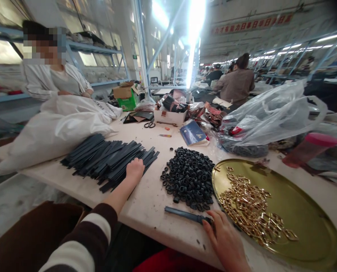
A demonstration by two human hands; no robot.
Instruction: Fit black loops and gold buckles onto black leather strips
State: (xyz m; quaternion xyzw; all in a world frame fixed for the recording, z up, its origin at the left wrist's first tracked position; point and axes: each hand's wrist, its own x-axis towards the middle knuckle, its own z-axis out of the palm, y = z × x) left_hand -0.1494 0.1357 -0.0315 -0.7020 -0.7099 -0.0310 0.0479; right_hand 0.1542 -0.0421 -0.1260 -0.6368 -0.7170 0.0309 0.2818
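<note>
Left hand (135,170): resting curled on the strip pile (108,158); whether I'm grasping any, I cannot tell.
Right hand (225,234): I'm pinching the dark strip (181,214), extending leftward from my grip.
Strip pile: I'm probably picking; next is calling for separating one.
</note>
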